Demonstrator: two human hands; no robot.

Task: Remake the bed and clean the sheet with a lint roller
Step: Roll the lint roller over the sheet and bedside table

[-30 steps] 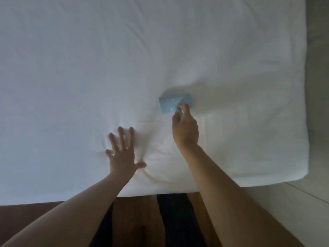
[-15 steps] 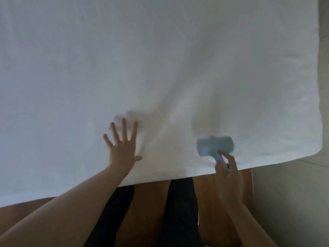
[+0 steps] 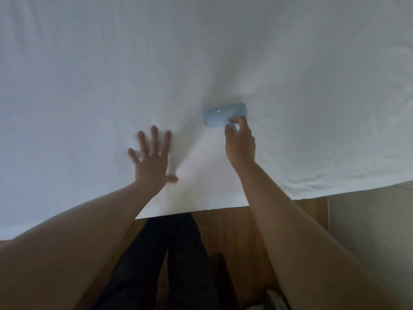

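Most of the view is filled by a white sheet (image 3: 111, 74), wrinkled; wooden floor (image 3: 234, 238) is seen at 6 o'clock. The left hand (image 3: 152, 159) is pressed flat, fingers splayed. The right hand (image 3: 240, 142) is curled around a pale blue lint roller (image 3: 220, 115) at its 12 o'clock, on the sheet; no writing is readable.

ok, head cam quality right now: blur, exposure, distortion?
Head view: dim and soft overall. The white sheet reads grey with little texture. The lint roller and right hand are slightly smeared, the left hand sharper, fingers spread flat on the sheet. A faint glint shows on the roller. The wide lens bows the bed edge, and the forearms loom large.
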